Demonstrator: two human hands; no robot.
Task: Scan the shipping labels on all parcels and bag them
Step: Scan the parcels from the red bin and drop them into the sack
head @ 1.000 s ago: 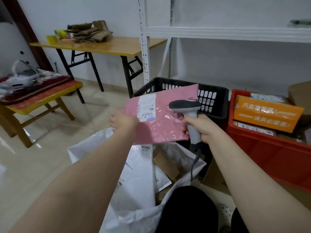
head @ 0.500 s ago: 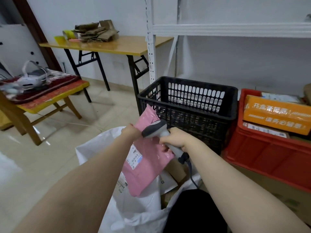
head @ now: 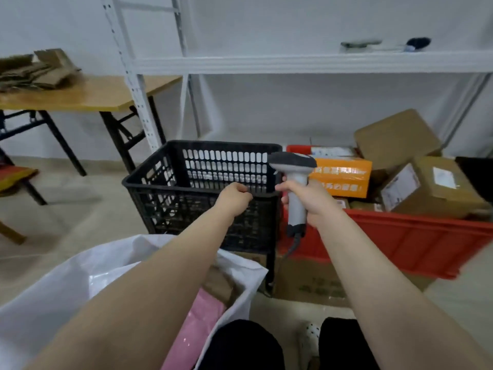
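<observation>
While the right hand (head: 309,202) wraps its fingers round the pale handle of a barcode scanner (head: 293,166), holding it upright with the dark head turned to the left, the left hand (head: 234,197) reaches forward on an outstretched arm, knuckles up and fingers curled under with nothing visible in them. It sits at the near rim of a black crate (head: 165,180); whether it touches the rim cannot be told. Both forearms are bare and run nearly parallel away from the camera, the right wrist cocked slightly upward. A grey cable (head: 290,249) drops from the foot of the scanner's handle.

Just beside the black crate on the right stands a red crate (head: 426,236), loaded with parcels: an orange box (head: 344,180) printed with white lettering directly behind the scanner, and labelled cardboard boxes (head: 437,182) heaped towards the far right. Flattened cardboard (head: 306,284) lies under both crates.

Below the left forearm, a white bag (head: 66,289) gapes open on the tiled floor, with a pink mailer (head: 202,321) lying inside it against a brown parcel. The person's dark-trousered knees fill the bottom edge. White metal shelving (head: 293,64) rises behind the crates, and a wooden bench (head: 88,94) at the left carries a pile of folded cardboard (head: 34,70).
</observation>
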